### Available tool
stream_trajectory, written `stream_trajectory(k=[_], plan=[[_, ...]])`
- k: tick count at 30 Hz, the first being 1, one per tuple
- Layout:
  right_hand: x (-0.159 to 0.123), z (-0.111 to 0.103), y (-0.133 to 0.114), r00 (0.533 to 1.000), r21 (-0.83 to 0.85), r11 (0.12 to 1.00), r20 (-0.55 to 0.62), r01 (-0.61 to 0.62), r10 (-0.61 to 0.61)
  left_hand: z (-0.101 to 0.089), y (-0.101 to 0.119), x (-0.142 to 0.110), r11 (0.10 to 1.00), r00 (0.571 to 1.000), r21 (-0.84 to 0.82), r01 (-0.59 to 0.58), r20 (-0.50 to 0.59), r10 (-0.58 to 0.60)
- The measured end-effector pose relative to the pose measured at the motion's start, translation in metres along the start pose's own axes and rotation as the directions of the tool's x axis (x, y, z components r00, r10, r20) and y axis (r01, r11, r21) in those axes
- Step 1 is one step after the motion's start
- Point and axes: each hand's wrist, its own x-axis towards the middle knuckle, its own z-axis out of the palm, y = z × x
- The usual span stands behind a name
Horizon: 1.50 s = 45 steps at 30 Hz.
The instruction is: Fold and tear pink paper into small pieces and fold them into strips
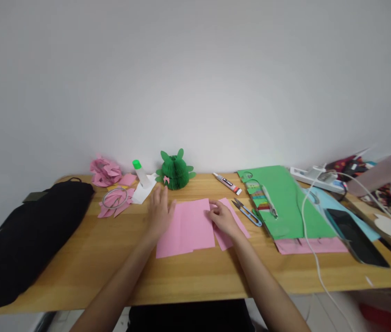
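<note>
Touching flat, rectangular pink paper (195,230): left hand (159,213), fingers apart; right hand (223,218), fingers curled, grip unclear.

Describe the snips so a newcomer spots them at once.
On the wooden table, find the large green sheet. Between it and the right hand lie the snips. Their blue handle and dark pointed blades set them apart from the nearby tube.

L hand (158,216) palm-down at L edge of pink ppr (192,227), R hand (223,218) at R edge, blue snips (252,218) nearby.
</note>
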Motion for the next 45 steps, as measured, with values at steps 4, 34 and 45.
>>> stream_trajectory(k=[4,34,45], plan=[[0.0,0.001,0.001,1.0,-0.067,0.998,-0.015,-0.005,0.004,0.001,0.009,0.008,0.992,0.999,0.12,-0.034,-0.006,0.035],[-0.001,0.003,0.0,1.0,-0.146,0.989,-0.011,-0.025,0.024,0.008,0.008,0.005,0.957,0.998,0.284,-0.065,0.038,0.056],[0.002,0.001,0.006,0.999,-0.078,0.996,0.0,-0.032,0.032,0.005,0.008,-0.02,0.983,0.991,0.171,-0.063,0.127,0.041]])
